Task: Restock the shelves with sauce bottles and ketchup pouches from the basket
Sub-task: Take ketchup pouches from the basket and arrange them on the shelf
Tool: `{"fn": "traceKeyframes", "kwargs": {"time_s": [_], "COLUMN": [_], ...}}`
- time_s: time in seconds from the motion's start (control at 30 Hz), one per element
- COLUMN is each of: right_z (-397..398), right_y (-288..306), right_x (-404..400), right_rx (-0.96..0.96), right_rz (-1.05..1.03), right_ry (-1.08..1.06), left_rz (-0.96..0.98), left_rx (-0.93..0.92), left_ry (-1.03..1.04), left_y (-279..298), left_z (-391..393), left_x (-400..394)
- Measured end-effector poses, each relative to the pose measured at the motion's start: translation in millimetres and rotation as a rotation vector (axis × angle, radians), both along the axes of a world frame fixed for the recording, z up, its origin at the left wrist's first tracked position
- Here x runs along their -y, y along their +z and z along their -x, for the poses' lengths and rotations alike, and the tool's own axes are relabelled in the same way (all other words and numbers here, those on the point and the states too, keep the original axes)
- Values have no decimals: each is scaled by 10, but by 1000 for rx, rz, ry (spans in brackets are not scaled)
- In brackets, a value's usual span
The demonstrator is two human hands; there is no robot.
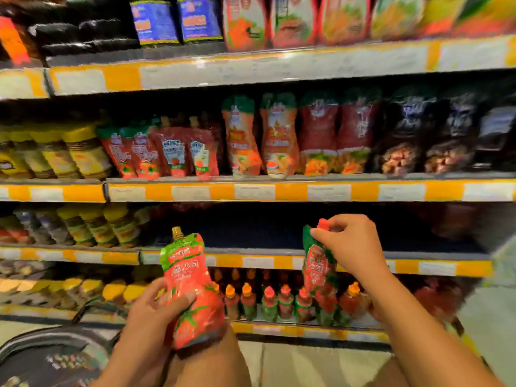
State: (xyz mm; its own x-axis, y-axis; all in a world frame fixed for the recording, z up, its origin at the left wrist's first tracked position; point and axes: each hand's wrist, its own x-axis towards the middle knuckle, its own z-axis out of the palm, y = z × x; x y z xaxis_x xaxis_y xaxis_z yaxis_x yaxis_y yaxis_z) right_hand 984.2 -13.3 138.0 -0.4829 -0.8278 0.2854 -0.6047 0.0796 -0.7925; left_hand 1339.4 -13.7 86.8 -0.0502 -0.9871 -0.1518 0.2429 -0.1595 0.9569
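My left hand (152, 317) grips a red and green ketchup pouch (192, 289) with a gold cap, held upright low in the middle. My right hand (351, 247) pinches a second ketchup pouch (317, 263) by its red cap, so it hangs in front of the edge of a shelf (251, 261). That shelf has a dark bare stretch (251, 230) behind the two pouches. The basket (53, 356) sits at the bottom left, dark and partly cut off by the frame.
The shelf above holds ketchup pouches (173, 152), tall sauce pouches (279, 138) and yellow-lidded jars (69, 152). Small sauce bottles (279, 303) with orange and red caps line the lowest shelf. Jars (92, 224) fill the left of the bare shelf. Pale floor (307, 364) lies below.
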Motion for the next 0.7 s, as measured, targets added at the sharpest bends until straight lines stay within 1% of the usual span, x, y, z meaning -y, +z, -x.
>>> {"fn": "traceKeyframes", "kwargs": {"time_s": [0.07,0.17,0.27,0.4,0.5,0.7], "right_z": [244,586,847,1154,1363,1652], "right_y": [-124,-245,-272,-320,-379,-299], "right_x": [-83,-132,-106,20,132,364], "right_rx": [63,209,427,649,723,847], "right_rz": [-6,7,106,198,260,321], "right_ry": [-74,-168,-259,-357,-419,-547], "left_rz": [-3,-23,-55,-82,-87,-43], "left_rx": [12,66,83,99,126,199], "left_ry": [-24,-111,-210,-309,-345,-411], "left_y": [-41,-91,-131,-259,-330,-342], "left_z": [305,741,1132,1522,1689,1962], "left_x": [86,211,305,438,499,747]}}
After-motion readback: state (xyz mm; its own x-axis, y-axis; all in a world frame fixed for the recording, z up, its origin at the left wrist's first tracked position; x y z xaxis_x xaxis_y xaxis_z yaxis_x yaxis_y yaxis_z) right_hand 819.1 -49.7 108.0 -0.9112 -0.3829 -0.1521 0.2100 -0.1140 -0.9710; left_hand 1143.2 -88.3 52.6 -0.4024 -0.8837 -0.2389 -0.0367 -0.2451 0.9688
